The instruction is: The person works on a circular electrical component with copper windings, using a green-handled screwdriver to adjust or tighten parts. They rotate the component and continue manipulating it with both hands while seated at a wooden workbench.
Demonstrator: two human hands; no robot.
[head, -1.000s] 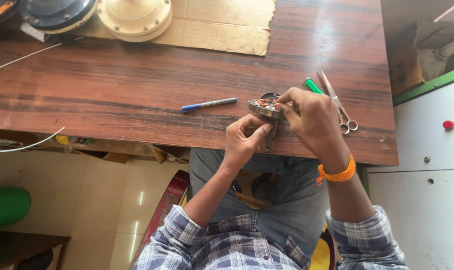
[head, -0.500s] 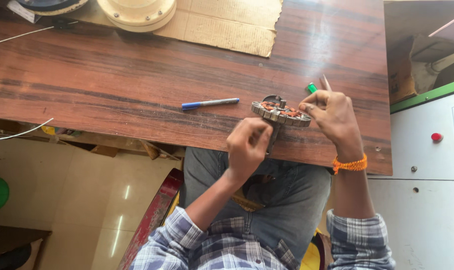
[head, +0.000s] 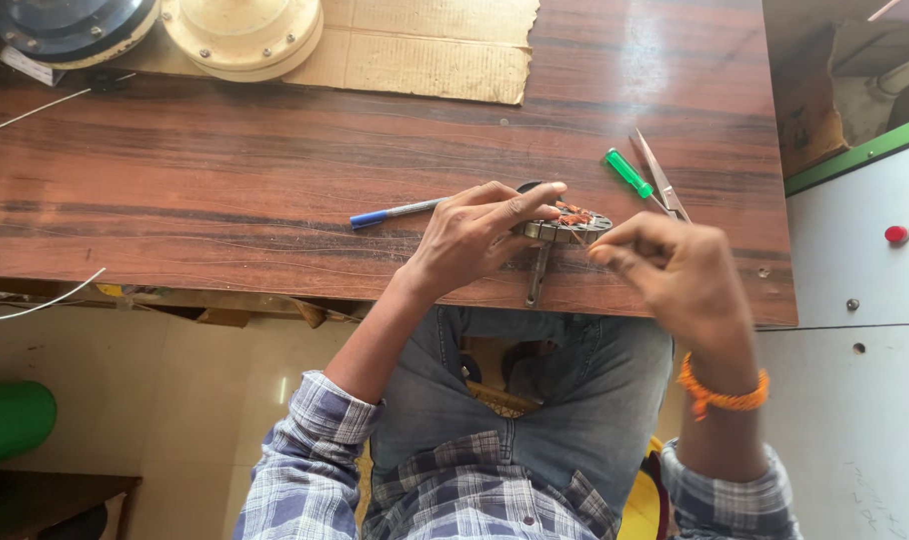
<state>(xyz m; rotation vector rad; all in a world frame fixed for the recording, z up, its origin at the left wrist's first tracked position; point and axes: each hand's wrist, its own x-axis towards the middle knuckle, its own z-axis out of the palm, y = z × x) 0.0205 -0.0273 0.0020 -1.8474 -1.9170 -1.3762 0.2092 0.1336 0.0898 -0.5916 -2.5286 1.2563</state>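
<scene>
The left hand [head: 475, 235] lies over the stator [head: 567, 226], a round metal disc with copper windings, fingers spread across its top and closed on its rim. That grip steadies the disc at the near edge of the table [head: 225, 190], with its shaft [head: 537, 275] pointing toward six o'clock over the table's lip. The right hand [head: 680, 270] sits at the disc's three o'clock side with its fingers curled and pinched together at the rim. Whether it grips the disc, a wire or nothing cannot be told, since the hand is blurred.

Tools lie within easy reach. A blue pen [head: 395, 211] rests at nine o'clock from the stator, just beside the left hand. A green screwdriver [head: 629, 173] and scissors [head: 660, 185] lie at one o'clock, close together.

The table is dark wood grain. At its far edge, around eleven o'clock, a cardboard sheet [head: 425, 50] carries a cream housing [head: 243, 35] and a dark housing [head: 70, 25]. A white cabinet [head: 865, 350] stands at three o'clock, and a green cylinder [head: 13, 420] at eight o'clock on the pale floor.
</scene>
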